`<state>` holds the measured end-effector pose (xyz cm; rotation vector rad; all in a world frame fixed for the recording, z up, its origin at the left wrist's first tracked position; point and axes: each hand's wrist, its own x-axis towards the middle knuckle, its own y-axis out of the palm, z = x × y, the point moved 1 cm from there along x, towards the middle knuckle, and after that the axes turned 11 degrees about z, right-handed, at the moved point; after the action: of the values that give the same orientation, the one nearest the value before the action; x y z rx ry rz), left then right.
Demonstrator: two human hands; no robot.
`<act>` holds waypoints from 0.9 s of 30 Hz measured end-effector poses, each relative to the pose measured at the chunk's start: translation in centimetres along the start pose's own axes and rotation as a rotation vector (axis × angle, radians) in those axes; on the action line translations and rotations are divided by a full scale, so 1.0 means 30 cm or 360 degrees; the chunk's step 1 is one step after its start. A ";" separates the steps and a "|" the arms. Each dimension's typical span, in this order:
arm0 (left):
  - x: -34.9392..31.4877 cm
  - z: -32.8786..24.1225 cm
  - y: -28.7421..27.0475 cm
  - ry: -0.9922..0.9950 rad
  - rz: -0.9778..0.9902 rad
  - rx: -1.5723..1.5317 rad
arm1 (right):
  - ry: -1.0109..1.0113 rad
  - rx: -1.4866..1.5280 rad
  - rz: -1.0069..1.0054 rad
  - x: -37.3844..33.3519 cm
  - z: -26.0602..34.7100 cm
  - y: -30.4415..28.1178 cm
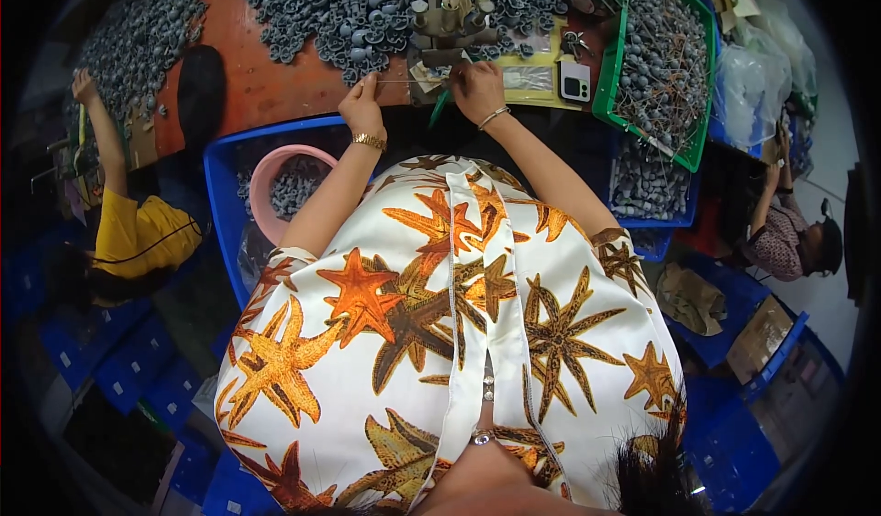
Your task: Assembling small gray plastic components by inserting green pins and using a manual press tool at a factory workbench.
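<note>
My left hand (361,105) is closed in a pinch at the table's near edge. From its fingertips a thin pale wire (396,81) runs right, toward the metal bench press (450,21). Just below the press, my right hand (481,92) is closed, its fingers bent around a slim green tool (440,107) that slants down past the table edge. The tool's other end is hidden by the fingers. Behind my hands lies a large heap of small grey plastic parts (330,11), many of them ring-shaped.
At right, a green crate (606,85) holds grey parts with copper-coloured wires. Near it lie a phone (575,82) and keys (575,43). A pink tub (266,181) sits in a blue bin (218,163) below the table. People work at left (147,232) and right (780,241).
</note>
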<state>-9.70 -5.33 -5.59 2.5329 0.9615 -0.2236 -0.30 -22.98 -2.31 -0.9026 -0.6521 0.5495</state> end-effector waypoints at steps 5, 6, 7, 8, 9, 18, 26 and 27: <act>-0.052 -0.131 0.095 0.1403 0.0061 0.2238 | 0.0349 0.0667 0.0390 -0.029 -0.037 0.041; -0.083 -0.154 0.115 0.1422 0.0458 0.2221 | 0.0284 0.0788 0.0420 -0.029 -0.039 0.048; -0.085 -0.139 0.125 0.1423 0.0459 0.2220 | 0.0284 0.0787 0.0419 -0.029 -0.042 0.055; -0.087 -0.112 0.127 0.1262 0.0800 0.2072 | 0.0424 0.1275 0.0561 -0.026 -0.034 0.064; -0.077 -0.082 0.127 0.1094 0.1131 0.1903 | 0.0568 0.1760 0.0698 -0.019 -0.028 0.072; 0.025 0.025 0.114 0.0680 0.0822 0.1799 | 0.1345 0.2202 0.0490 -0.009 -0.020 0.138; 0.054 0.070 0.189 0.0848 0.0829 0.2146 | 0.1498 0.1375 0.0604 -0.034 -0.157 0.231; 0.065 0.064 0.148 0.0835 0.0762 0.2148 | 0.1558 0.1339 0.0627 -0.007 -0.126 0.199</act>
<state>-5.32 -7.99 -6.44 4.1119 0.2479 -0.0355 1.30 -22.10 -9.14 -0.3856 0.6384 0.5742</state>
